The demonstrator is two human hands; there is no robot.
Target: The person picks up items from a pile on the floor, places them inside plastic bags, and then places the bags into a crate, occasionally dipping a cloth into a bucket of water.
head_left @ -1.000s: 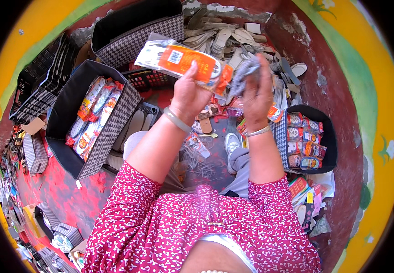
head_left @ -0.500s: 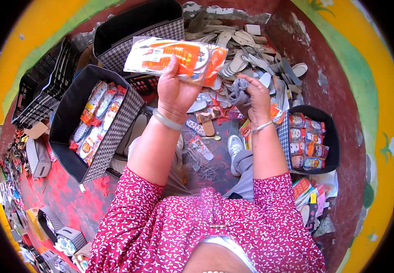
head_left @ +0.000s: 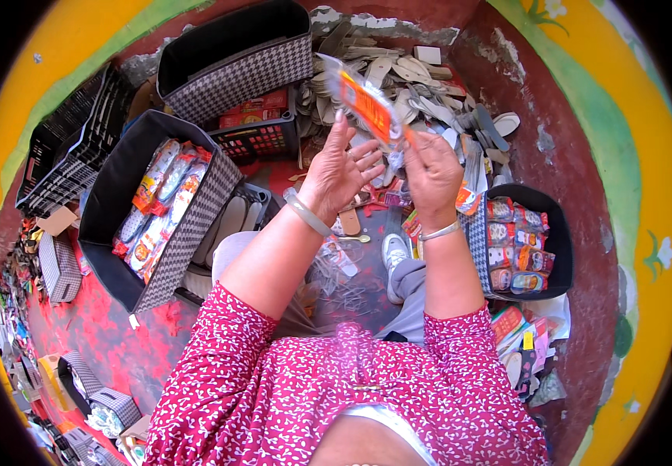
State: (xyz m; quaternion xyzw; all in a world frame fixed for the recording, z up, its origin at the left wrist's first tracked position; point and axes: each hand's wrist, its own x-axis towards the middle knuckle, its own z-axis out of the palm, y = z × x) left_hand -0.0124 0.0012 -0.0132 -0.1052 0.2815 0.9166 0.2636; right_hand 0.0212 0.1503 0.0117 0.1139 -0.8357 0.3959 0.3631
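My right hand [head_left: 433, 175] is closed on the lower end of a flat plastic packet of insoles [head_left: 367, 101] with an orange front. The packet is tilted, its far end up and to the left, and blurred by motion. A bit of greyish stringy stuff [head_left: 395, 161] shows beside those fingers, mostly hidden. Just left of the packet, my left hand [head_left: 337, 169] is empty, palm turned up and fingers apart. Beyond both hands lies a heap of loose pale insoles [head_left: 409, 70].
A houndstooth box [head_left: 188, 241] at left and a smaller one [head_left: 478, 252] at right hold packaged insoles. Another houndstooth box [head_left: 243, 85] rests above a black crate [head_left: 254, 144] at the back. Clear strips [head_left: 343, 291] litter the floor between my feet.
The packet has passed from my left hand to my right and swung from lying level to a steep tilt. My left hand has let go, and its fingers have spread.
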